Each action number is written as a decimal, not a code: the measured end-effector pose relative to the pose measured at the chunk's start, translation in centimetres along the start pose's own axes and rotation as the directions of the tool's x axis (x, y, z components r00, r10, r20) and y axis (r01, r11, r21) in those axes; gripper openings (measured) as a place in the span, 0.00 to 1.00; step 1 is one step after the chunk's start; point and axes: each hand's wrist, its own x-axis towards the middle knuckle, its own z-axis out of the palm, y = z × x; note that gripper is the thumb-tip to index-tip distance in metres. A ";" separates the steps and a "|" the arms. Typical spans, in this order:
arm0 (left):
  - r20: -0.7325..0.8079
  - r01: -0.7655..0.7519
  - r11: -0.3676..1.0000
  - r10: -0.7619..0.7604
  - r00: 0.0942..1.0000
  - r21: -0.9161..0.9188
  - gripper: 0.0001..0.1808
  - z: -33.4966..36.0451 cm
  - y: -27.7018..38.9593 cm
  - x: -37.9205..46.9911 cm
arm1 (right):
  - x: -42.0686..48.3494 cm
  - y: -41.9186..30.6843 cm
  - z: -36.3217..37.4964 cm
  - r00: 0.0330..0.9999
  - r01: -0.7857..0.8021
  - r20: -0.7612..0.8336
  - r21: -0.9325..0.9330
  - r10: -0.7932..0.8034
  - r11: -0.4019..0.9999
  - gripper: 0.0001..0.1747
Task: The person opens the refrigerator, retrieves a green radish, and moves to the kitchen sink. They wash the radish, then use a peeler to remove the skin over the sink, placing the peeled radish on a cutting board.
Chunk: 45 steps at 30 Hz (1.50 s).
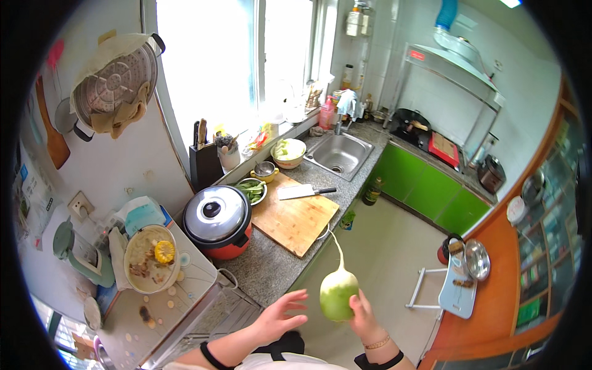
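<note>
My right hand (364, 314) grips a green radish (339, 296) from its right side, near the wide green end. The radish is upright, its long thin root pointing up towards the counter. To its left, my left hand (280, 315) is held apart from it, fingers spread and nothing in them. Beyond both hands, a wooden cutting board (291, 219) lies on the granite counter (266, 273). A cleaver (300, 191) with a black handle rests flat across the board's far part.
Left of the board stands a red rice cooker (226, 247) with its lid on, beside a bowl of green vegetables (253, 190). A steel sink (340, 155) lies farther back. A pot with corn (152, 268) sits on the left cabinet. At right stands a folding stool (455, 296).
</note>
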 end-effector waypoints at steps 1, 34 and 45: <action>0.006 0.019 0.996 -0.019 1.000 -0.089 0.31 0.9 -0.6 2.8 | 1.5 0.3 -0.9 1.000 -0.017 -0.010 -0.068 0.016 0.998 0.38; -0.353 -0.211 0.627 -0.110 0.929 -0.750 0.54 3.1 -8.3 53.7 | 61.1 -7.8 -29.9 0.605 -0.057 0.671 -0.500 0.428 0.864 0.19; -0.849 -0.692 0.496 -0.241 0.470 -0.524 0.56 10.0 -9.3 46.3 | 63.9 11.4 -20.8 0.709 0.600 0.686 -0.708 0.163 0.372 0.14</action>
